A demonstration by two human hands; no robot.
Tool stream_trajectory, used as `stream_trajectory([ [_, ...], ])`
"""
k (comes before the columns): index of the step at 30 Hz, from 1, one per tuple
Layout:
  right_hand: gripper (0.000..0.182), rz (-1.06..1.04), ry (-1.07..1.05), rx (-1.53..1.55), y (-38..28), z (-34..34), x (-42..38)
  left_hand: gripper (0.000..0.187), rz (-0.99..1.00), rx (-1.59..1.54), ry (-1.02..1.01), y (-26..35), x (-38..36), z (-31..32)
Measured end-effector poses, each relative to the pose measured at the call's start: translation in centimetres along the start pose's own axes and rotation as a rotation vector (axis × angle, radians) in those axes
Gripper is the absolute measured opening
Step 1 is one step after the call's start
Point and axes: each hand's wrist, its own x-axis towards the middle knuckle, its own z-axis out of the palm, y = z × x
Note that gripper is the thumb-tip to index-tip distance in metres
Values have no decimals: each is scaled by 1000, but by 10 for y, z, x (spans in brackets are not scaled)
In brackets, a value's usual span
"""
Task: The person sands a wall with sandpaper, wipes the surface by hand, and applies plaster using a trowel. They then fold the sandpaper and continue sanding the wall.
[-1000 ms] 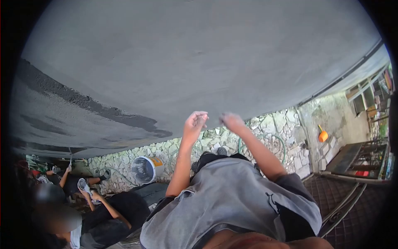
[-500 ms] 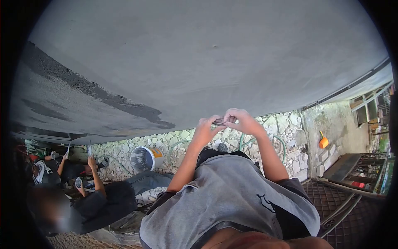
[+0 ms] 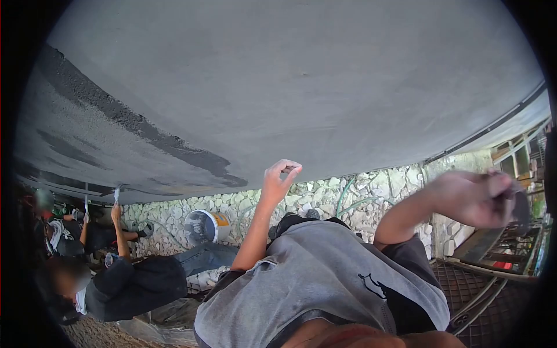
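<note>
My left hand is raised in front of the grey wall, its thumb and fingertips pressed together in a ring with nothing visible in it. Far out on the right, my right hand is blurred by motion, fingers bent round a thin dark piece that juts past the fingertips. What the piece is, I cannot tell. A darker rough band crosses the wall's left part.
Two people are at the left; the nearer, in a dark shirt, holds a light-coloured tool against the wall. A white bucket stands on pale stones. A green hose lies there. Metal railings are at the lower right.
My hands were together at the centre around a small dark piece. My right hand has swung far right with a dark piece; my left stays near the centre. The nearer person's tool arm has shifted left.
</note>
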Motion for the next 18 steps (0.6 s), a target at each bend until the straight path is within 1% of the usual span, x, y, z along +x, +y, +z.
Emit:
stream_trajectory([
  [1, 7, -4, -216, -22, 3, 44, -24, 15, -20, 9, -14, 1, 0, 0],
  [3, 8, -2, -649, -69, -33, 168, -80, 16, -35, 22, -40, 2, -4, 1],
  [4, 10, 1, -864, -92, -11, 166, -103, 23, -93, 99, -199, 1, -7, 0],
  [5, 8, -125, -1157, 153, -44, 183, -102, 30, -144, 178, -352, 0, -6, 0],
  [6, 10, -69, -1451, 215, -48, 195, -149, 30, -126, 189, -351, -14, -14, 2],
  [7, 10, -127, -1467, 155, -59, 197, -186, 39, 123, 396, -366, -38, -27, 8],
  [8, 10, -193, -1490, 97, -65, 198, -204, 48, 366, 599, -364, -51, -30, 10],
  [9, 10, -208, -1491, 103, -69, 198, -197, 48, 363, 603, -350, -49, -27, 8],
  [11, 8, -6, -1355, 360, -78, 182, -185, 61, -282, 321, -796, -45, -34, 1],
  [12, 8, -14, -1324, 324, -74, 182, -176, 61, -287, 262, -749, -32, -35, -5],
  [14, 11, 28, -1175, 289, -79, 170, -114, 61, -309, 289, -729, -34, -37, -11],
  [16, 12, 109, -892, 321, -87, 144, -35, 61, -331, 309, -690, -35, -36, -16],
  [17, 14, 147, -703, 276, -96, 123, 5, 60, -351, 311, -660, -34, -33, -19],
  [18, 13, 129, -500, 211, -103, 102, 35, 59, -375, 312, -630, -35, -33, -21],
])
